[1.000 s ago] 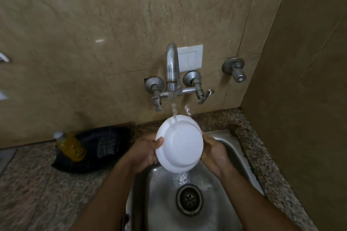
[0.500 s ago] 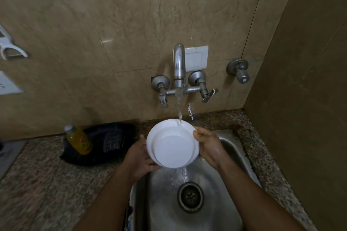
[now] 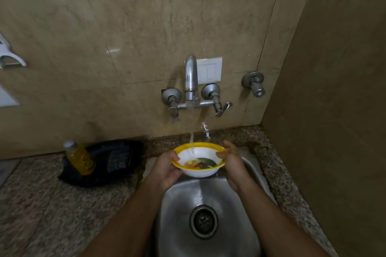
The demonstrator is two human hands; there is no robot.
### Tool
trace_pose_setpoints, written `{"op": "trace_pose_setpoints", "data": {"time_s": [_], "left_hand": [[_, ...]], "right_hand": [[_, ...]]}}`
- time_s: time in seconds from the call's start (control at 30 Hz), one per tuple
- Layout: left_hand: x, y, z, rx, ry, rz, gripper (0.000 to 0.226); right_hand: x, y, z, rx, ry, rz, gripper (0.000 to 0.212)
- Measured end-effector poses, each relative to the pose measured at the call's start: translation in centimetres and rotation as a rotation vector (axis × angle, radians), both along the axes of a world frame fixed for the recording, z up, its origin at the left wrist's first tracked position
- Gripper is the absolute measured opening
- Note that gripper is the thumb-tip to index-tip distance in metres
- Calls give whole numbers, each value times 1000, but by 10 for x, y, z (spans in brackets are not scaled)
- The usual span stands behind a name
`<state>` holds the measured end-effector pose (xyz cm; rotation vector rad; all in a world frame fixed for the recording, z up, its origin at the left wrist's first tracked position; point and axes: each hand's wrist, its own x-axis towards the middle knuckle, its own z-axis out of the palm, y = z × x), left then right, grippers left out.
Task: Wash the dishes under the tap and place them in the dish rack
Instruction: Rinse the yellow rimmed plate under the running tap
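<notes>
Turned upright since half a second ago, one white, yellow-rimmed round bowl [image 3: 198, 160] is catching water from one chrome tap [image 3: 191, 81] over the steel sink [image 3: 208, 204]; left hand [image 3: 165, 170] and right hand [image 3: 231, 165] are each keeping a grip on its rim; one yellow bottle [image 3: 80, 157] is standing on the speckled counter [image 3: 41, 204].

A white bowl [image 3: 199, 161] with a yellow rim sits upright under the running tap [image 3: 191, 81], catching water.
</notes>
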<state>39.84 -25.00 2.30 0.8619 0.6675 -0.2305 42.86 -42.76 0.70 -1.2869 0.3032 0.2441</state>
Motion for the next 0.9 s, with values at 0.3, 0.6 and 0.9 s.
{"op": "trace_pose_setpoints", "data": {"time_s": [0.3,0.6,0.9], "left_hand": [[-4,28,-5,418,-10,-365,23],[-9,27,-6,550,-149,-315,26],[-11,6,-10,715,-336,-183,29]], "right_hand": [[-12,-10,-24,35,84,96,44],[5,-7,-8,-128,-63,99,35],[67,-9,64,-849,-488,-51,35]]}}
